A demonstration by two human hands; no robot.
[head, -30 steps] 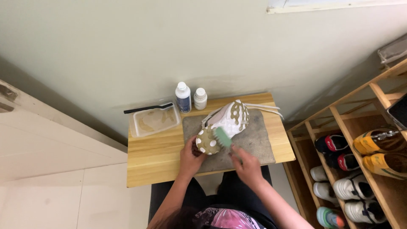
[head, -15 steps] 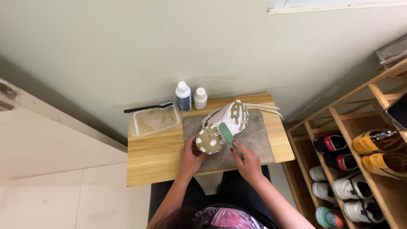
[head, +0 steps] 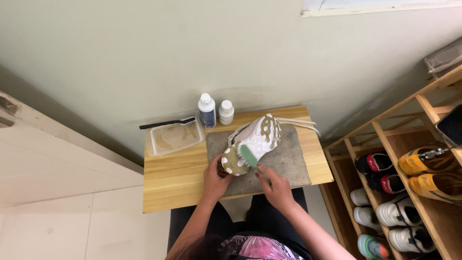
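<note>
A white studded sports shoe (head: 257,139) lies sole-up on a grey mat (head: 284,161) on a small wooden table (head: 178,183). My left hand (head: 215,179) grips the shoe at its heel end. My right hand (head: 274,188) holds a green-headed brush (head: 249,156) whose head rests against the muddy sole near the heel. White laces (head: 298,123) trail off the toe end toward the table's far right corner.
A clear tray of murky water (head: 173,137) with a black tool across its far rim sits at the back left. Two white bottles (head: 207,110) (head: 225,112) stand by the wall. A wooden shoe rack (head: 409,188) with several pairs stands to the right.
The brush has slid along the sole toward the heel, and my right hand moved with it. My left hand stays on the heel.
</note>
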